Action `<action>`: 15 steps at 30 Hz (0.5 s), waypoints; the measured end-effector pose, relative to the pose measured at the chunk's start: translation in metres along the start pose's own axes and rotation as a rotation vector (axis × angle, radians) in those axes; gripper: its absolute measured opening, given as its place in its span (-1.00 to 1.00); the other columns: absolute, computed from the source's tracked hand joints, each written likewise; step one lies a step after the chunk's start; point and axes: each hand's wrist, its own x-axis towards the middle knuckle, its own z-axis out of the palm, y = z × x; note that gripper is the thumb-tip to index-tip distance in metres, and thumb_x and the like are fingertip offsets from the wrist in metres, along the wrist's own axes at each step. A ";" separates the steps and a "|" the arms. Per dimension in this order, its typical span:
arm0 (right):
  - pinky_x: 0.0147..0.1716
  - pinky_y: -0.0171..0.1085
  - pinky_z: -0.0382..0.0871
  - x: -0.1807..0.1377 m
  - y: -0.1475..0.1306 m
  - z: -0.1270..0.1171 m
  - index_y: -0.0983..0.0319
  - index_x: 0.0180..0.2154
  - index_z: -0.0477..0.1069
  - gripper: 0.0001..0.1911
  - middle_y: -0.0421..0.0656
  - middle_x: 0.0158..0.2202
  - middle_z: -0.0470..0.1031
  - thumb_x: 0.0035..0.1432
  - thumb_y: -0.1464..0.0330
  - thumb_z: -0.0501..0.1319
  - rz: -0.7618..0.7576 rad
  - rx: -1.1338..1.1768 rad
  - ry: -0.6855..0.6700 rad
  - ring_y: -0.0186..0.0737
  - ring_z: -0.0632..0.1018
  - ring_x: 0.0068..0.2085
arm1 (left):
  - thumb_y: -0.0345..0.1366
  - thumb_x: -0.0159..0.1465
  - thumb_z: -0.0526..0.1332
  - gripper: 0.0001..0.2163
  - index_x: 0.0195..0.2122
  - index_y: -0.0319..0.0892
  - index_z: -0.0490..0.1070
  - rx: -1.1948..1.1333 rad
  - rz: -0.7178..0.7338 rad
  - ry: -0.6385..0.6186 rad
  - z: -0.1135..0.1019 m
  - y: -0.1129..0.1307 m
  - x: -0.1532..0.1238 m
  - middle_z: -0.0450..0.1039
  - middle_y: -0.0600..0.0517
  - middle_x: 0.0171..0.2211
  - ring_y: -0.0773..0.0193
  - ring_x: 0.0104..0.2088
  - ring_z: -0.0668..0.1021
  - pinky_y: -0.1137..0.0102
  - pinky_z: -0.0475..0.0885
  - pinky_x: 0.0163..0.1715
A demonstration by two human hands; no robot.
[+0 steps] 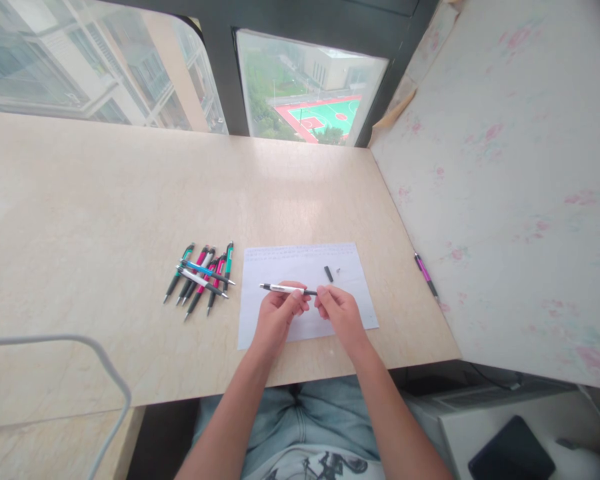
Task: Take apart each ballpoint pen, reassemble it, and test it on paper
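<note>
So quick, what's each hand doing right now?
Left hand: closed on the white pen, gripping its barrel.
Right hand: fingers pinched on the pen's dark right end, over the paper sheet.

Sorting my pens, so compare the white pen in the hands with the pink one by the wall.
The white pen is held above the sheet of paper by both the left hand and the right hand; the pink pen lies untouched on the desk. The white pen points sideways, the pink pen slants along the wall. Both are slim with dark ends.
</note>
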 end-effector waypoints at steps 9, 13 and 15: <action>-0.55 -0.34 0.17 -0.005 -0.005 0.007 0.21 -0.57 0.37 -0.57 -0.28 -0.65 0.28 0.26 0.13 0.12 -0.086 -0.001 0.023 -0.36 0.29 -0.57 | -0.16 0.08 0.40 -0.74 -0.33 -0.26 0.55 -0.007 0.050 0.072 0.000 0.003 -0.003 0.54 -0.05 -0.50 0.33 -0.53 0.48 0.45 0.30 -0.53; -0.47 -0.31 0.23 -0.005 -0.005 0.005 0.20 -0.51 0.42 -0.65 -0.23 -0.56 0.39 0.27 0.20 0.12 -0.262 -0.189 0.005 -0.32 0.37 -0.51 | -0.16 0.09 0.39 -0.74 -0.33 -0.26 0.54 -0.043 -0.005 0.093 -0.003 0.002 0.000 0.51 -0.03 -0.53 0.38 -0.56 0.46 0.48 0.29 -0.56; -0.44 -0.31 0.26 -0.004 -0.004 0.003 0.20 -0.47 0.44 -0.70 -0.21 -0.52 0.44 0.27 0.23 0.13 -0.336 -0.265 -0.005 -0.31 0.40 -0.47 | -0.15 0.09 0.40 -0.74 -0.34 -0.26 0.54 -0.056 -0.018 0.101 -0.004 0.001 0.001 0.49 0.00 -0.55 0.40 -0.56 0.45 0.49 0.29 -0.56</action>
